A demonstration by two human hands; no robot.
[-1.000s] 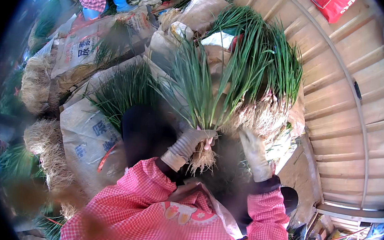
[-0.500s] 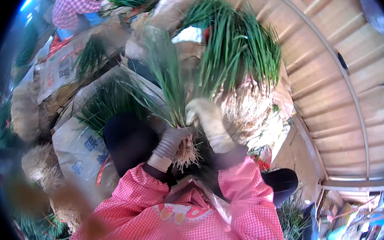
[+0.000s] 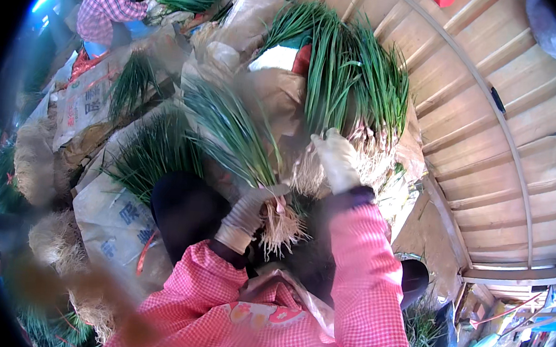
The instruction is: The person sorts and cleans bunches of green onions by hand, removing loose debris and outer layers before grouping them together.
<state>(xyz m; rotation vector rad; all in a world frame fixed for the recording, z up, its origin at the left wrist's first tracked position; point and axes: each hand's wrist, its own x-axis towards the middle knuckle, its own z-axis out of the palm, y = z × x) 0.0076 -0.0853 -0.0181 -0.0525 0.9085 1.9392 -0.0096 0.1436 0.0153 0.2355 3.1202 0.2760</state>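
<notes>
My left hand (image 3: 246,212), in a pale work glove, is closed around a bunch of spring onions (image 3: 241,140). Their green leaves point up and to the left, and the stringy white roots hang below my fingers. A big heap of spring onions (image 3: 359,75) lies beyond, to the right, leaves draped away from me and roots toward me. At the near left side of that heap, my gloved right hand (image 3: 337,160) has its fingers bent onto some stems at the root end. Its fingertips are partly lost among the stems.
More spring onions (image 3: 158,150) lie on sacking by my left knee (image 3: 185,208). Bundles with thick roots (image 3: 60,240) are at the far left. A full sack (image 3: 249,15) stands at the back. At upper left a co-worker (image 3: 111,3) handles greens. A ribbed wall (image 3: 492,146) curves along the right.
My right hand has moved away from the held bunch, up and right to the heap. The bunch in my left hand now leans further left.
</notes>
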